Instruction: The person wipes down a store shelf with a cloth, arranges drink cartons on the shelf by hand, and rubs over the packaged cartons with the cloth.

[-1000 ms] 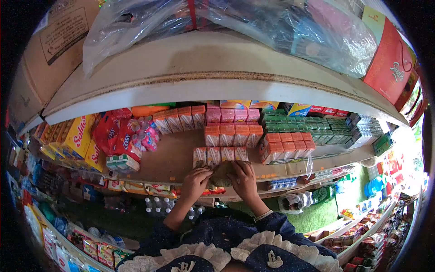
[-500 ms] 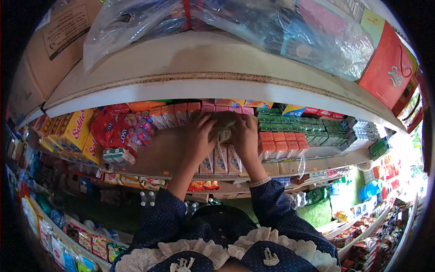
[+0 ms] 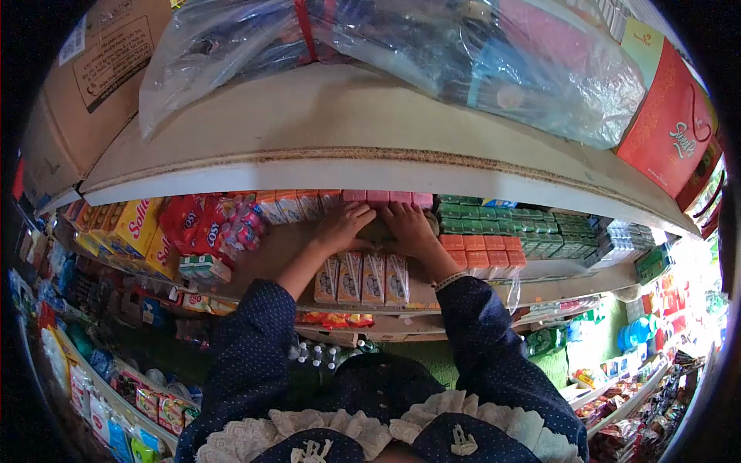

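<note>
A greenish-brown cloth (image 3: pixel 376 231) shows between my two hands over the middle of the shelf, mostly hidden by them. My left hand (image 3: pixel 345 227) bends its fingers over the cloth's left side. On its right side, my right hand (image 3: pixel 411 230) presses with curved fingers. Just in front of the hands stands a row of orange-and-white drink cartons (image 3: pixel 361 279). Pink cartons (image 3: pixel 390 198) are behind the fingertips. Orange-topped cartons (image 3: pixel 484 255) stand to the right of my right hand.
An upper shelf edge (image 3: pixel 370 170) runs above the hands, bearing plastic-wrapped goods (image 3: pixel 494 62) and a cardboard box (image 3: pixel 100 92). Green cartons (image 3: pixel 502 221) line the right; red packages (image 3: pixel 197 225) and yellow Solite boxes (image 3: pixel 133 225) are left.
Both hands moved from the front row of cartons back toward the pink ones, with the cloth between them. The front orange-and-white cartons are now more exposed.
</note>
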`<act>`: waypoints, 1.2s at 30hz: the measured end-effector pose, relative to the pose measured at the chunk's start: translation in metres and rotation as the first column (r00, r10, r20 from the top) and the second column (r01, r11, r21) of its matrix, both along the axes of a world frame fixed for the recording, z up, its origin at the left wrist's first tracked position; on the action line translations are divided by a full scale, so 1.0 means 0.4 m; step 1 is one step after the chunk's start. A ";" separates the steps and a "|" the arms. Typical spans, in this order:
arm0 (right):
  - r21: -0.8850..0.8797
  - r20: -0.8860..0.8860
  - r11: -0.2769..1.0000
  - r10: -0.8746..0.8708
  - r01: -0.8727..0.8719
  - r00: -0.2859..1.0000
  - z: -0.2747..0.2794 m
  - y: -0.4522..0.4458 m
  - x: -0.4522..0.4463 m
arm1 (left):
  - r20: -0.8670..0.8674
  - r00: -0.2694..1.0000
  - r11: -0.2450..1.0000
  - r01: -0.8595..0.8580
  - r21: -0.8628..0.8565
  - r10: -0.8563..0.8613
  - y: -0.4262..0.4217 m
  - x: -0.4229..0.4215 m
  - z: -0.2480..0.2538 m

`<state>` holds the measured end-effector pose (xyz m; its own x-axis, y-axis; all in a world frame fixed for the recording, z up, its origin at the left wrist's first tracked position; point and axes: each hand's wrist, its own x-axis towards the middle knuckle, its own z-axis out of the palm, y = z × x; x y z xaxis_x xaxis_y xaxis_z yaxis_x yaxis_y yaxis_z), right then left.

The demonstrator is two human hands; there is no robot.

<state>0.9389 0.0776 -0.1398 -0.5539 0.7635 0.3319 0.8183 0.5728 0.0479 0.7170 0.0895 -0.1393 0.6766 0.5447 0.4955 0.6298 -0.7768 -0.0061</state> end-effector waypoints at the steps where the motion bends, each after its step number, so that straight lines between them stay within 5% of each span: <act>1: -0.010 0.054 1.000 0.021 -0.021 0.998 0.008 -0.002 0.003 | -0.063 0.998 0.999 0.021 0.026 -0.020 0.007 0.001 0.007; 3: 0.065 0.104 0.997 0.043 -0.050 0.994 0.013 -0.010 0.014 | -0.084 0.994 0.988 0.075 0.136 -0.064 0.023 0.003 -0.001; 5: -0.026 0.066 0.989 0.144 -0.143 0.987 0.055 -0.016 0.015 | -0.289 0.957 0.998 -0.004 -0.064 -0.015 0.010 0.000 0.037; 7: 0.006 0.143 0.990 0.137 -0.139 0.980 0.036 0.006 0.024 | -0.226 0.973 0.998 0.056 -0.011 -0.057 0.021 -0.001 0.013; 9: -0.022 -0.022 0.966 0.257 -0.257 0.966 0.044 0.015 0.031 | 0.063 0.993 0.989 0.090 0.115 -0.098 0.026 0.008 0.003; 10: -0.018 -0.021 0.966 0.257 -0.257 0.966 0.048 0.021 0.028 | 0.063 0.993 0.989 0.090 0.119 -0.098 0.027 0.011 -0.003; 12: -0.156 -0.358 0.962 0.156 -0.224 0.921 0.041 0.036 0.019 | 0.160 0.985 0.998 -0.068 0.008 0.065 0.010 0.024 -0.002; 18: -0.110 -0.543 0.919 0.264 -0.379 0.797 0.054 0.036 0.052 | 0.414 0.907 0.972 0.029 -0.235 0.073 0.002 0.023 0.014; 20: -0.069 -0.596 0.874 0.351 -0.481 0.722 0.051 0.065 0.072 | 0.438 0.897 0.991 0.001 -0.134 0.059 -0.013 0.021 0.042; 24: 0.090 -0.628 0.964 0.249 -0.249 0.737 0.189 -0.085 0.036 | 0.515 0.856 0.994 -0.002 0.105 -0.053 -0.108 0.033 0.162; 27: 0.228 -0.544 0.968 0.214 -0.103 0.812 0.141 -0.188 0.012 | 0.422 0.904 0.974 -0.150 0.171 0.065 -0.219 0.010 0.172; 29: 0.147 -0.369 0.987 0.120 -0.069 0.922 0.037 -0.236 0.000 | 0.387 0.898 0.978 -0.182 -0.101 0.208 -0.301 -0.003 0.107; 30: 0.241 -0.352 0.968 0.160 -0.076 0.922 -0.022 -0.256 -0.011 | 0.372 0.902 0.974 -0.177 -0.144 0.219 -0.333 -0.004 0.056; 32: -0.101 -0.471 0.991 0.032 -0.090 0.881 -0.081 -0.326 -0.036 | 0.334 0.908 0.949 -0.167 -0.269 0.254 -0.386 -0.016 -0.071; 33: -0.138 -0.506 0.986 0.015 -0.098 0.862 -0.096 -0.355 -0.042 | 0.308 0.910 0.922 -0.164 -0.352 0.279 -0.411 -0.024 -0.118; 36: -0.010 -0.405 0.999 0.027 -0.034 0.914 -0.133 -0.378 -0.059 | 0.188 0.919 0.911 -0.280 -0.303 0.345 -0.470 -0.011 -0.127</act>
<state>0.9153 -0.0736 -0.1929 -0.3981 0.7557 0.5201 0.7479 0.5957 -0.2931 0.7125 -0.0985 -0.1900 0.3326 0.8416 0.4256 0.7983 -0.4915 0.3480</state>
